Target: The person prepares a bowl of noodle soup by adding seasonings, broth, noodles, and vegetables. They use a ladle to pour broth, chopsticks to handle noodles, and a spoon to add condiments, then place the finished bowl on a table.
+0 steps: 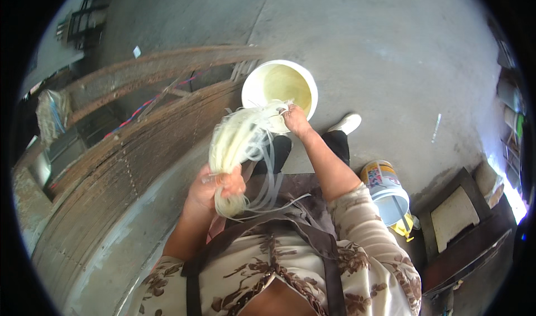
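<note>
My left hand [224, 186] is closed round one end of a bundle of long, pale, translucent strands [234, 142], whose material I cannot tell. The short end curls below the fist, and several loose strands trail towards my apron. My right hand [295, 119] grips the other end of the bundle, over the near rim of a white plastic bucket [252, 85]. Inside the bucket the wall looks yellowish; what lies at its bottom I cannot make out.
A long wooden trough-like frame [167, 135] runs along the left, with a red and blue cord [138, 111] across it. On the right, a second bucket [387, 196] lies near a dark wooden frame [456, 215]. My white shoe [349, 123] stands beyond my right forearm.
</note>
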Demonstrator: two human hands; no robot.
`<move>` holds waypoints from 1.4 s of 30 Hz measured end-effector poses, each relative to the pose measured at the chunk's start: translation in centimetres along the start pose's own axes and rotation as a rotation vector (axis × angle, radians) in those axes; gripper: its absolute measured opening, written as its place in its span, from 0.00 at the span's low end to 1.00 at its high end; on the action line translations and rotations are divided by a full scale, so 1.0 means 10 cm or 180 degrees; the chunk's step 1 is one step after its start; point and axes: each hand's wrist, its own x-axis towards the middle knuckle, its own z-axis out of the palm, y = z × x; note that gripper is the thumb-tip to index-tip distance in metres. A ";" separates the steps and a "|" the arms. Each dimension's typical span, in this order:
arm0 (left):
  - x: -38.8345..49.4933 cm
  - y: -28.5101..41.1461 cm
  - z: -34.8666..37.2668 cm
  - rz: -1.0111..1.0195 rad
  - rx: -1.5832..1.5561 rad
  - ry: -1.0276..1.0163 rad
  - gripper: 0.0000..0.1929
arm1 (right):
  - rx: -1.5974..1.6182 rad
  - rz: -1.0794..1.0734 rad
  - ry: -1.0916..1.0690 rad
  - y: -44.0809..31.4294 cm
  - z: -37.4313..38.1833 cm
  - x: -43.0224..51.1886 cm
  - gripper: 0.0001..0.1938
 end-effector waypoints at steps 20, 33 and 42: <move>3.97 -0.82 6.42 -0.0601 0.1375 -0.1871 0.15 | -0.1630 -0.2488 0.2621 -0.57 -6.49 -3.74 0.20; 6.54 -2.60 12.15 -0.0372 0.2939 -0.2595 0.24 | 0.0421 0.2230 0.5916 3.63 -9.99 -7.30 0.10; 8.33 -4.74 15.16 -0.0745 0.3472 -0.3095 0.17 | 0.0240 0.2720 0.6269 5.46 -11.88 -8.94 0.10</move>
